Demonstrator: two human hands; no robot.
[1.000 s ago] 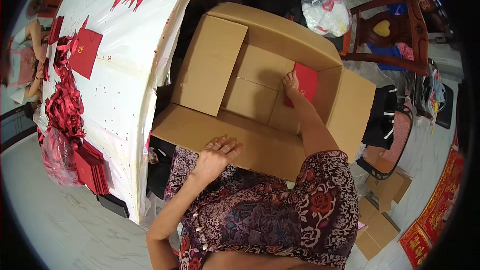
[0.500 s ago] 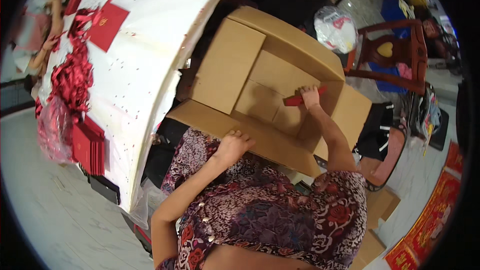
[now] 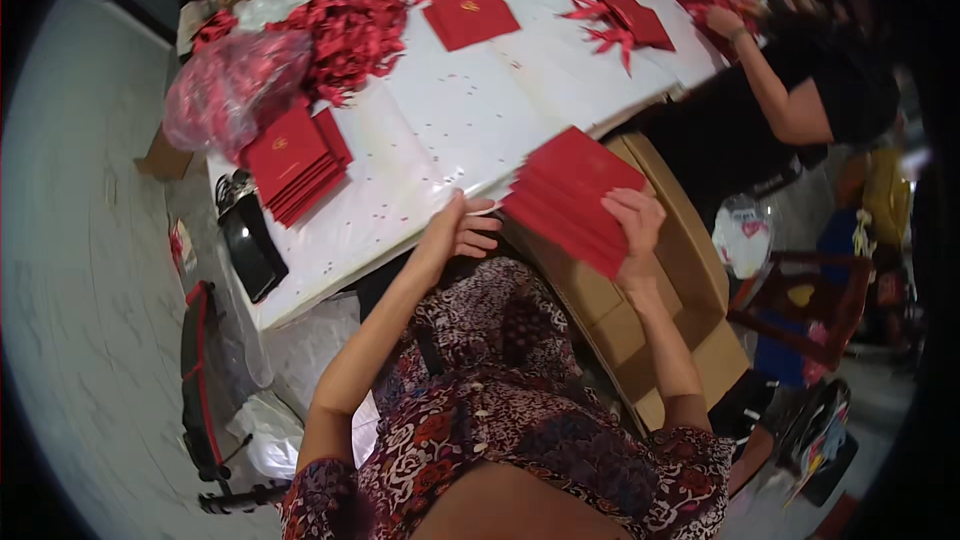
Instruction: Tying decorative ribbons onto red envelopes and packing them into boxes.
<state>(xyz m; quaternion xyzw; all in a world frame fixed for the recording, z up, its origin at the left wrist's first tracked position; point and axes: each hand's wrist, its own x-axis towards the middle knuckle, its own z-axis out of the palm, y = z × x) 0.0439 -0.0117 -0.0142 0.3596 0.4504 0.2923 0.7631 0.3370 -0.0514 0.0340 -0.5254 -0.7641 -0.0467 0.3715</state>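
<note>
My right hand (image 3: 638, 228) grips a fanned stack of flat red paper folders (image 3: 565, 195) above the open cardboard box (image 3: 690, 260). The thumb and fingers close over the stack's right edge. To its left, my left hand (image 3: 458, 232) is empty, its fingers apart, beside the near edge of the white-covered table (image 3: 400, 180). A neat pile of similar red folders (image 3: 295, 165) lies at the table's left end. Farther back, one red folder (image 3: 470, 15) lies flat, close to a heap of red ribbons (image 3: 350, 40).
A clear plastic bag (image 3: 240, 85) with red contents sits beside the pile. A black case (image 3: 252, 250) stands at the table corner. At the right, a person in black (image 3: 790, 100) reaches over the table. A wooden chair (image 3: 805, 300) stands right of the box.
My right hand has come up out of the box, where it held something red, and now holds the red stack. My left hand has left the box flap. The view has swung toward the table.
</note>
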